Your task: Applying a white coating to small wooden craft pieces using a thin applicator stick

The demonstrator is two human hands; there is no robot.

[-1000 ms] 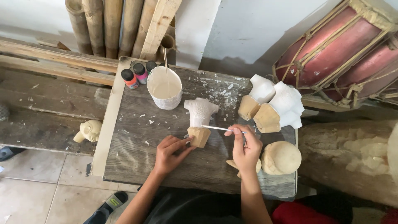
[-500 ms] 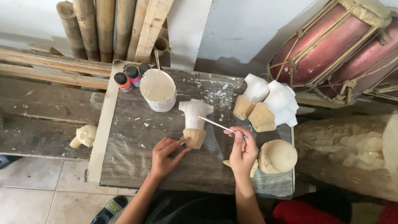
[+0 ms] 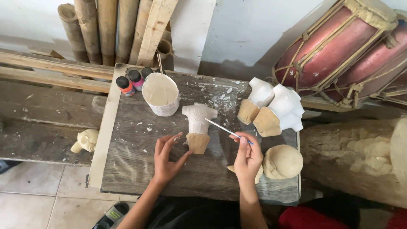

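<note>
- A small unpainted head (image 3: 85, 141) lies at the left of the frame, on the grey planks beside the board (image 3: 127, 169).
- Bamboo poles (image 3: 91, 27) lean against the wall in the upper left.
- Three small paint bottles (image 3: 135, 80) stand in a row at the board's upper left corner, just left of the cup (image 3: 161, 94).
- The cup, white and splashed, holds pale paint; a thin stick (image 3: 160, 63) stands in it.
- The left hand (image 3: 167, 154) rests on the board at lower centre, fingers loosely spread and curved, thumb and forefinger apart. It sits just left of the torso's bare wooden base; contact cannot be told.
- The torso (image 3: 197, 123), a small carved figure body, lies flat at the centre of the board, its upper part white and its base raw wood.
- The brush (image 3: 224, 129) slants from lower right to upper left, its tip touching or just above the torso's right shoulder.
- The right hand (image 3: 247, 157) pinches the brush's rear end between thumb and fingertips, the palm above the board's lower right.
- Two more white torsos (image 3: 275, 106) lie side by side in the upper right of the board.
- A round bare head (image 3: 283, 161) sits just right of the right hand.
- Red drums (image 3: 339, 46) fill the upper right of the frame; a rough log (image 3: 352, 157) lies below them.
</note>
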